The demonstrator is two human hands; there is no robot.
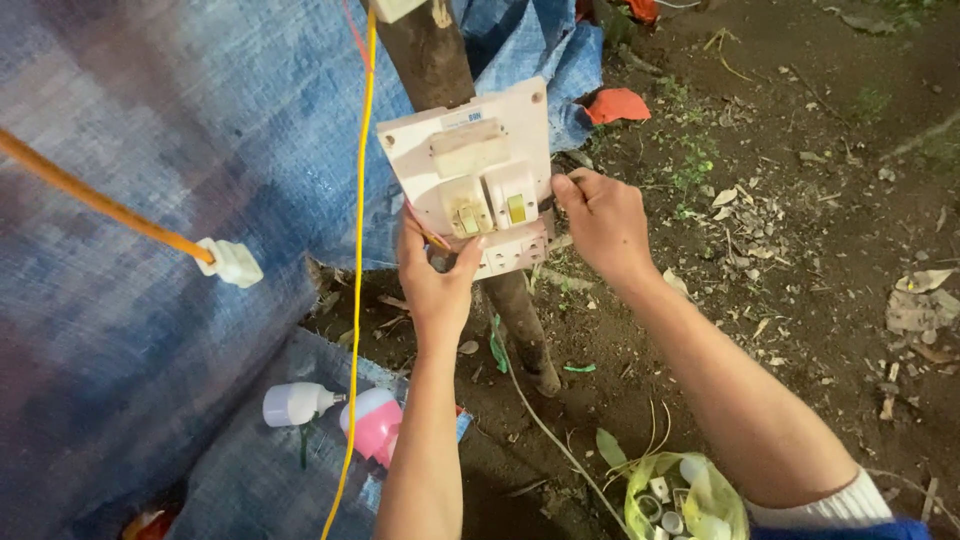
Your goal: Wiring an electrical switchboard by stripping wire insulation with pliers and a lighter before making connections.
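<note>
A white switchboard panel (470, 160) with switches and sockets is mounted on a wooden post (430, 50). My left hand (435, 280) grips its lower edge, thumb pressed near the socket. At the panel's right edge, beside a switch with a yellow-green light, my right hand (600, 220) is closed. What the right fingers pinch is too small to tell. A red wire runs behind the panel near my left hand.
A yellow cable (357, 250) hangs down the post. An orange cord ends in a white plug (232, 262) at left. Blue tarpaulin (150, 150) covers the left. Two bulbs, white (290, 403) and pink (375, 425), lie below. A yellow bag (685, 495) of small parts sits on dirt.
</note>
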